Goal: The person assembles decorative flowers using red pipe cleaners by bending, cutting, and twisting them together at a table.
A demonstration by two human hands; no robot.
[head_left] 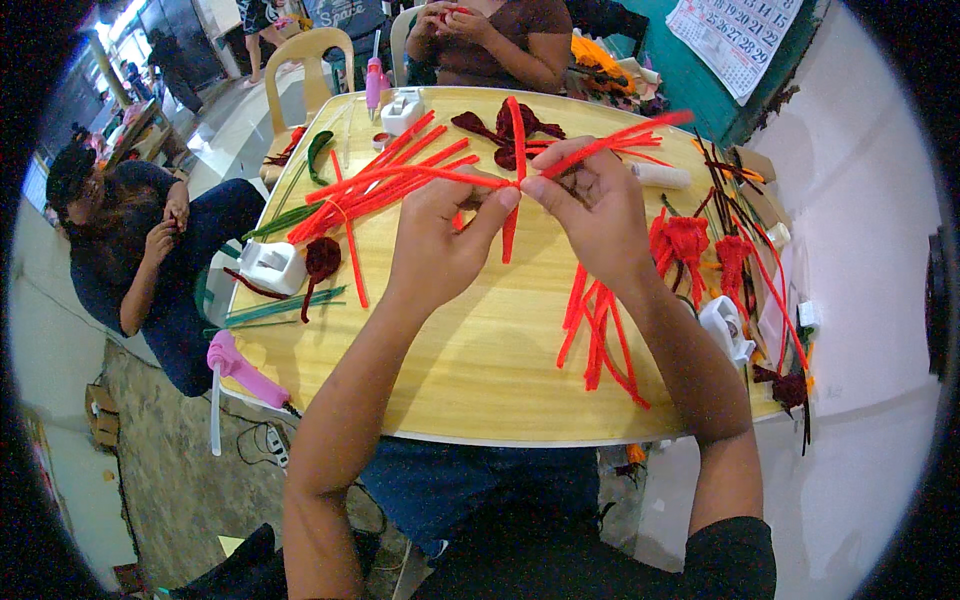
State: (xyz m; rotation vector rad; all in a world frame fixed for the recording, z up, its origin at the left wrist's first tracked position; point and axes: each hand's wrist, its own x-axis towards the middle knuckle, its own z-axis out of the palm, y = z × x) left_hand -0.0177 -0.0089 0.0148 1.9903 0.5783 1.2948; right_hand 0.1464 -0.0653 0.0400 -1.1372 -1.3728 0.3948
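Beige plastic chair [318, 45]; calendar [735, 40] on green wall [690, 80]; seated person [125, 225] at left; cardboard box [102, 415] on floor [170, 450]

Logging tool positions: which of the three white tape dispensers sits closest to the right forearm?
The right-side dispenser, just beside the right forearm; the far-edge dispenser and left-edge dispenser sit toward the left of the table.

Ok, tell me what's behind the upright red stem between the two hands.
Dark red fuzzy pieces on the table show on both sides of the upper red stem. Whatever lies directly behind the stem is covered.
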